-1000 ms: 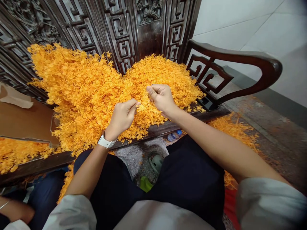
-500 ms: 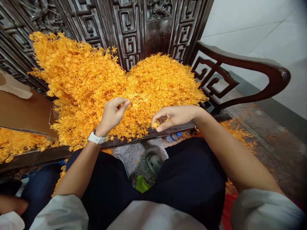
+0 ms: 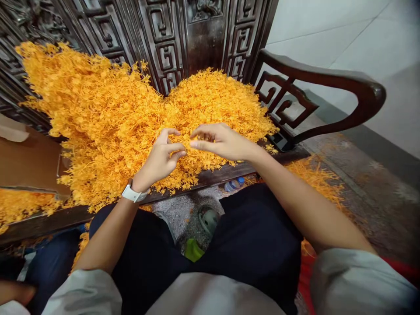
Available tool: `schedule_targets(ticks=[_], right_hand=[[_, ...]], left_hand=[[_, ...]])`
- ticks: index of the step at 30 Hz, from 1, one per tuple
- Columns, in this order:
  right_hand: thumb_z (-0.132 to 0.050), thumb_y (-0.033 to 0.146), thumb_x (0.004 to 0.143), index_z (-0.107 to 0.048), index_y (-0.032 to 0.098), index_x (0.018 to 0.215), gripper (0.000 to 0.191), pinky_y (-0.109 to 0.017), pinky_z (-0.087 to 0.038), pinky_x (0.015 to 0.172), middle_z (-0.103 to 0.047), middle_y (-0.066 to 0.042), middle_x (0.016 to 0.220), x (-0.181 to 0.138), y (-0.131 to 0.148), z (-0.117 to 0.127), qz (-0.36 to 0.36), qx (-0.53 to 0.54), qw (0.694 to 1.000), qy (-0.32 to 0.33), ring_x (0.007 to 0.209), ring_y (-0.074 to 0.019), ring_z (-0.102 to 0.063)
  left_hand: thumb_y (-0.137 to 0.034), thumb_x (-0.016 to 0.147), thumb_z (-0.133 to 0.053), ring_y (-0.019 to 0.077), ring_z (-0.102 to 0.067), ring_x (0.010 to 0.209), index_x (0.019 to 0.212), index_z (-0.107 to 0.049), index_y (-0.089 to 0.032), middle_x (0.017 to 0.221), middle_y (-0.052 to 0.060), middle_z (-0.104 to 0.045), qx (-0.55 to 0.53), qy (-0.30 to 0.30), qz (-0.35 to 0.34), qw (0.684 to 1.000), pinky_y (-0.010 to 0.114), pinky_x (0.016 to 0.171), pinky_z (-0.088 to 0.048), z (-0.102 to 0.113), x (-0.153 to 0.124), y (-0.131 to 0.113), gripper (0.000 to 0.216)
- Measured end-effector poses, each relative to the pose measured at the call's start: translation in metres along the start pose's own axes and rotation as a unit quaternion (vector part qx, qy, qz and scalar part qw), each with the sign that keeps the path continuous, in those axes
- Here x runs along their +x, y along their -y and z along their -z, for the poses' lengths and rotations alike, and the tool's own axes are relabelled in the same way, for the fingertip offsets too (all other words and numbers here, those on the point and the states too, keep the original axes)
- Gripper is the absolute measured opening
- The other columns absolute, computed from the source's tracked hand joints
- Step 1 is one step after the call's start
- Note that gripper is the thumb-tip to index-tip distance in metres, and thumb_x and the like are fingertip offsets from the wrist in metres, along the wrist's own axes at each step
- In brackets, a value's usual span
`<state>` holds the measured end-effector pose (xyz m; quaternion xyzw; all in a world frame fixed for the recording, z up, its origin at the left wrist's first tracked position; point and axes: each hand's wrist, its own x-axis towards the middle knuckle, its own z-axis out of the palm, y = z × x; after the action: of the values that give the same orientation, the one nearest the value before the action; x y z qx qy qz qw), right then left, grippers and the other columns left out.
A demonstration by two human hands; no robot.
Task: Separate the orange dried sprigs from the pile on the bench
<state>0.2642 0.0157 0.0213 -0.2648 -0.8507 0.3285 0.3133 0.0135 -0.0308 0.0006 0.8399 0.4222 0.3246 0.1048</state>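
A big heap of yellow-orange plastic flower sprigs, with small star-like heads on thin stems, covers the seat of the dark wooden bench. Over the heap's front part is my left hand, its fingers apart and nothing visible between them. My right hand faces it a short gap away, thumb and fingers parted in a loose curve. I see nothing in its grasp, though the inside of its palm is partly hidden. A white watch is on my left wrist.
The bench has a carved back and a curved armrest at right. A cardboard box stands at left. Loose sprigs lie on the floor, and a plastic bottle is under the bench edge. Another person's arm shows at lower left.
My left hand has opened from a pinch on a thin stem. My right hand has moved left and up towards it, and the yellow bit at its fingertips no longer shows. The view has shifted slightly right.
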Motion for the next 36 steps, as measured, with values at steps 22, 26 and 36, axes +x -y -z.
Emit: schedule_targets(ticks=[22, 26, 36], right_hand=[[-0.078, 0.052, 0.094, -0.070, 0.017, 0.085, 0.037, -0.026, -0.043, 0.060, -0.064, -0.001, 0.075, -0.018, -0.029, 0.037, -0.091, 0.076, 0.983, 0.142, 0.066, -0.0105, -0.053], [-0.073, 0.055, 0.098, -0.075, 0.016, 0.097, 0.039, -0.028, -0.052, 0.068, -0.070, -0.004, 0.084, -0.012, -0.004, 0.025, -0.065, 0.206, 0.929, 0.302, 0.072, -0.0127, -0.061], [-0.059, 0.081, 0.093, -0.055, 0.024, 0.124, 0.065, -0.034, -0.058, 0.071, -0.066, -0.012, 0.113, 0.012, -0.014, -0.001, -0.247, 0.300, 0.895, -0.221, 0.087, -0.0206, -0.066]], left_hand=[[-0.039, 0.100, -0.064, 0.0210, -0.063, 0.089, 0.090, -0.079, -0.021, 0.097, 0.008, -0.075, -0.114, -0.066, 0.168, 0.977, 0.036, 0.078, -0.045, -0.013, -0.010, 0.012, 0.025], [-0.045, 0.098, -0.069, 0.0225, -0.060, 0.089, 0.092, -0.083, -0.023, 0.091, 0.007, -0.072, -0.139, -0.139, 0.206, 0.959, 0.037, 0.078, -0.045, -0.010, -0.005, 0.021, 0.026], [-0.049, 0.098, -0.071, 0.0239, -0.073, 0.097, 0.099, -0.085, -0.023, 0.104, 0.008, -0.082, -0.231, -0.092, 0.172, 0.953, 0.040, 0.089, -0.053, -0.030, 0.000, -0.010, 0.030]])
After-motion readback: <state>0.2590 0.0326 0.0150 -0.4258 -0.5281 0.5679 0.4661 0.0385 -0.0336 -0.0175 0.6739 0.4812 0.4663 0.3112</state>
